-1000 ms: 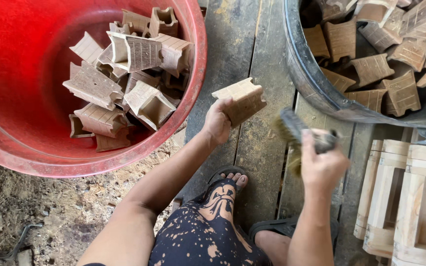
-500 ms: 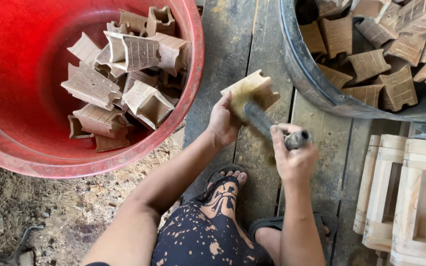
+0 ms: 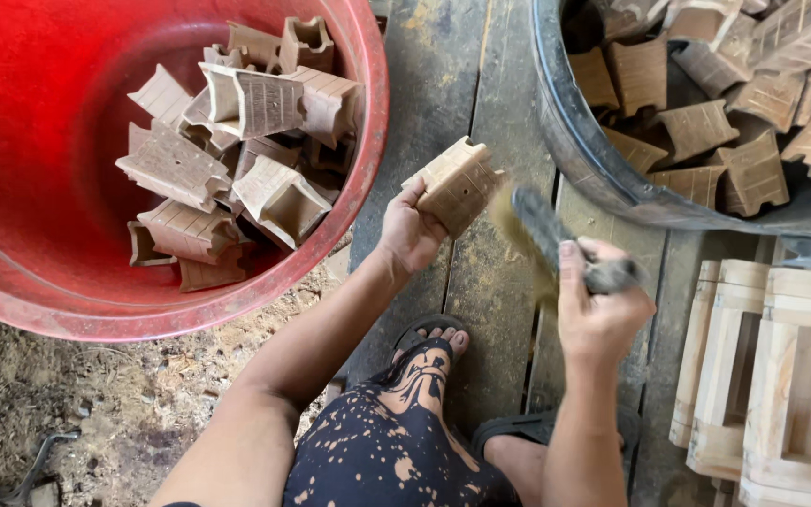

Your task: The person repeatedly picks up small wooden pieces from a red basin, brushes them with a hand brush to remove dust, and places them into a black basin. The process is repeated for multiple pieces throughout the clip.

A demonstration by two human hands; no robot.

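The left hand point(image 3: 413, 230) is closed around a small grooved wooden block point(image 3: 457, 185), fingers wrapped on its near side, holding it tilted in the air above the plank floor point(image 3: 434, 84). The right hand point(image 3: 601, 310) is clenched in a fist on the handle of a brush point(image 3: 556, 246), whose blurred bristle end comes up just beside the block's right edge; whether the bristles touch it cannot be told.

The block hangs in the narrow lane between two tubs. To its left, the red plastic tub point(image 3: 368, 169) has its rim close to the left wrist; inside, a loose heap of similar wooden blocks point(image 3: 237, 160) lies against the right wall, with bare red bottom toward the left. To the upper right, the dark grey tub point(image 3: 579, 150) curves in near the brush, filled with more brown blocks point(image 3: 706, 122) packed close together. The open boards between the two rims are the only free strip, running from the top edge down to the person's sandalled foot point(image 3: 429, 352).

At the right edge of the floor, pale wooden frames point(image 3: 762, 366) stand side by side, near the right forearm. At lower left the boards end and bare dirt ground point(image 3: 96, 413) begins under the red tub's rim.
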